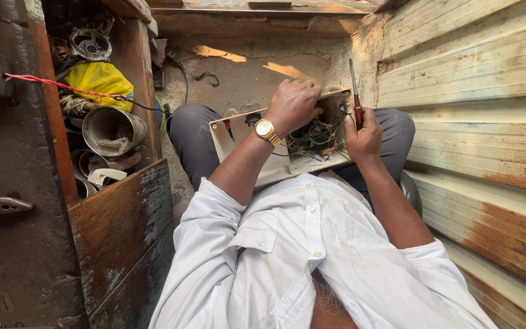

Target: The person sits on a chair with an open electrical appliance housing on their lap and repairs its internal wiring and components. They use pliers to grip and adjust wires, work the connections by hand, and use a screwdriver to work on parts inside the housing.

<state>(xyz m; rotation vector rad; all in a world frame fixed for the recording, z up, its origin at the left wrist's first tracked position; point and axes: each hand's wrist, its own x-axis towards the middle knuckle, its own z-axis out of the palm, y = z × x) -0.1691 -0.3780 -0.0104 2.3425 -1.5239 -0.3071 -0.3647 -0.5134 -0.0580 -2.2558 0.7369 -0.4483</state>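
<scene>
Head view, casing: a cream plastic box lies open on the person's lap, centre of the frame, tilted with its far edge up toward the wall
Head view, inside: a tangle of green and dark wires and small parts sits in the right half of the box, partly hidden by the hands
Left hand: the left hand, with a gold watch at the wrist, lies knuckles-up over the top of the box, fingers curled down onto the far rim and into the wiring; what the fingertips pinch, I cannot tell
Right hand: the right hand is closed round a screwdriver with a dark red handle, shaft pointing up past the box's upper right corner, not yet on any screw
Doing it well: my judgement is the left hand should press the box firmly against the thighs so it cannot rock, and the tip should go in straight, clear of the loose wires
Upper left of frame: a wooden shelf holds a yellow bag, a metal can and a red wire
Right of frame: rusty corrugated sheet stands close beside the knee
</scene>
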